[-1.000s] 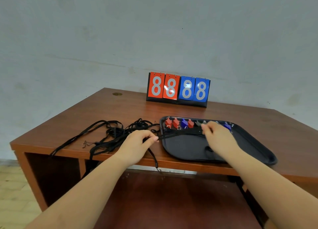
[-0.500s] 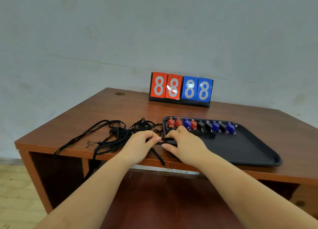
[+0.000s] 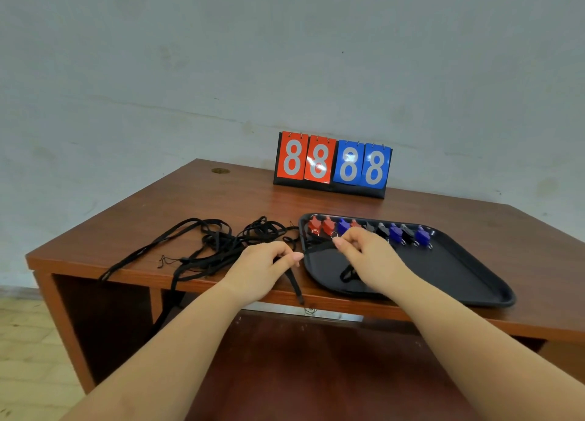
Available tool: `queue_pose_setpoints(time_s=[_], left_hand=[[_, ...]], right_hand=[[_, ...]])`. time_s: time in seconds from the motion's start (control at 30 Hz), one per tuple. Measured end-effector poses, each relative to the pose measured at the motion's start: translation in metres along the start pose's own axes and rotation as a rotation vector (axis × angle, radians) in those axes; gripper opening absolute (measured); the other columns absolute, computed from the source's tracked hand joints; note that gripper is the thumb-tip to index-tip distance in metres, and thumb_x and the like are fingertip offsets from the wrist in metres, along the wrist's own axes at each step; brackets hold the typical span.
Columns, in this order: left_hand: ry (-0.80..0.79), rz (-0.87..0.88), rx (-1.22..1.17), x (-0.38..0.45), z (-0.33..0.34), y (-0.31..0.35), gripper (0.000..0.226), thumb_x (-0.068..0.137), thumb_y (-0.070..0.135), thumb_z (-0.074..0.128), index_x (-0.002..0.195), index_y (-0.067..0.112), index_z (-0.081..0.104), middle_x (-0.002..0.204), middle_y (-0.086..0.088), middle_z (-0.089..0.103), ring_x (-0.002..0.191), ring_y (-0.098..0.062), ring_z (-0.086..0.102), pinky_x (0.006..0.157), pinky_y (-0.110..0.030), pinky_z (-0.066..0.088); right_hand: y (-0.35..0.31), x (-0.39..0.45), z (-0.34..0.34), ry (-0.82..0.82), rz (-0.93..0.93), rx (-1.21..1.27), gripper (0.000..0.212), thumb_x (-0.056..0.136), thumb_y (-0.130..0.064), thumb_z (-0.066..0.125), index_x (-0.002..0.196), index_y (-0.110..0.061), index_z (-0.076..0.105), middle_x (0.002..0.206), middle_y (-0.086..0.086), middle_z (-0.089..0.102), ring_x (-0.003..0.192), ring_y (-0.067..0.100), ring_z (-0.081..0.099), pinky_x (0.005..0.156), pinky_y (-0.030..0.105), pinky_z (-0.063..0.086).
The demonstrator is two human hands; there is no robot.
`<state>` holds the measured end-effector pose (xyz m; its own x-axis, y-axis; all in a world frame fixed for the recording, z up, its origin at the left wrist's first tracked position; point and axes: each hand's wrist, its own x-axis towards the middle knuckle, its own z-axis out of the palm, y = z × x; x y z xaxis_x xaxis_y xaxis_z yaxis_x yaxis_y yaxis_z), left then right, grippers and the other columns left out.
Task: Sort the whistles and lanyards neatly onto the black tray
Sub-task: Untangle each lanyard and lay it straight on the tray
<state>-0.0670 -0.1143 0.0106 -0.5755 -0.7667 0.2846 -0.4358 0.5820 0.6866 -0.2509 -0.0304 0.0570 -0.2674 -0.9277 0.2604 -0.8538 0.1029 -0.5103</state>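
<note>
A black tray (image 3: 456,271) lies on the right half of a wooden desk. Several red, blue and black whistles (image 3: 395,232) stand in a row along its far edge. A tangle of black lanyards (image 3: 221,243) lies on the desk left of the tray. My left hand (image 3: 262,268) pinches one black lanyard (image 3: 316,249) just outside the tray's left rim; its loose end hangs over the desk's front edge. My right hand (image 3: 367,256) pinches the same lanyard over the tray's left part, and a loop of it shows beneath the palm.
A red and blue flip scoreboard (image 3: 332,164) showing 88 88 stands at the back of the desk (image 3: 158,218). A grey wall is behind it. Some lanyards trail over the desk's front left edge. Under the desk is a dark wooden shelf.
My right hand slid from the tray's middle to the left rim beside my left hand, then back a little right along the lanyard. My left hand stayed put.
</note>
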Motion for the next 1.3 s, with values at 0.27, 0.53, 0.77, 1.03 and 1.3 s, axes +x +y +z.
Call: queue_pose_setpoints(time_s=[0.27, 0.53, 0.77, 1.03, 1.3], left_hand=[[0.022, -0.041, 0.062, 0.003, 0.002, -0.002, 0.013, 0.092, 0.039, 0.052, 0.087, 0.032, 0.061, 0.088, 0.011, 0.060, 0.090, -0.006, 0.054, 0.083, -0.027, 0.044], [0.171, 0.006, -0.050, -0.003, -0.007, 0.015, 0.022, 0.095, 0.028, 0.050, 0.115, 0.029, 0.059, 0.112, 0.019, 0.054, 0.108, 0.001, 0.046, 0.094, -0.021, 0.036], [0.058, 0.188, -0.182, -0.046, 0.003, 0.076, 0.022, 0.092, 0.039, 0.051, 0.113, 0.037, 0.057, 0.106, 0.019, 0.060, 0.101, 0.006, 0.054, 0.089, -0.016, 0.042], [-0.007, -0.004, -0.475, -0.095, 0.071, 0.066, 0.012, 0.091, 0.011, 0.056, 0.091, 0.019, 0.066, 0.071, 0.005, 0.068, 0.071, 0.000, 0.064, 0.074, -0.011, 0.046], [0.108, -0.142, -0.569, -0.106, 0.081, 0.051, 0.014, 0.087, 0.007, 0.061, 0.085, 0.016, 0.071, 0.068, 0.003, 0.067, 0.060, 0.000, 0.062, 0.063, -0.008, 0.046]], right_hand=[[0.025, -0.004, -0.024, 0.087, 0.149, 0.064, 0.023, 0.097, -0.036, 0.042, 0.084, -0.022, 0.053, 0.068, -0.003, 0.051, 0.061, 0.009, 0.046, 0.054, 0.023, 0.034], [-0.003, -0.032, -0.051, 0.136, 0.021, 0.200, 0.025, 0.097, -0.037, 0.042, 0.087, -0.020, 0.057, 0.074, -0.007, 0.056, 0.069, 0.003, 0.049, 0.060, 0.017, 0.034], [-0.014, -0.081, -0.065, 0.125, -0.043, 0.390, 0.024, 0.095, -0.037, 0.043, 0.078, -0.026, 0.055, 0.051, -0.017, 0.053, 0.046, -0.010, 0.046, 0.056, 0.012, 0.033], [0.040, -0.131, -0.012, 0.191, 0.046, 0.526, 0.030, 0.095, -0.026, 0.048, 0.068, -0.015, 0.053, 0.051, -0.011, 0.043, 0.048, -0.001, 0.040, 0.053, 0.012, 0.034], [0.086, -0.154, 0.026, 0.010, 0.129, 0.244, 0.025, 0.095, -0.038, 0.044, 0.094, -0.029, 0.068, 0.086, -0.016, 0.062, 0.085, -0.003, 0.056, 0.077, 0.023, 0.042]])
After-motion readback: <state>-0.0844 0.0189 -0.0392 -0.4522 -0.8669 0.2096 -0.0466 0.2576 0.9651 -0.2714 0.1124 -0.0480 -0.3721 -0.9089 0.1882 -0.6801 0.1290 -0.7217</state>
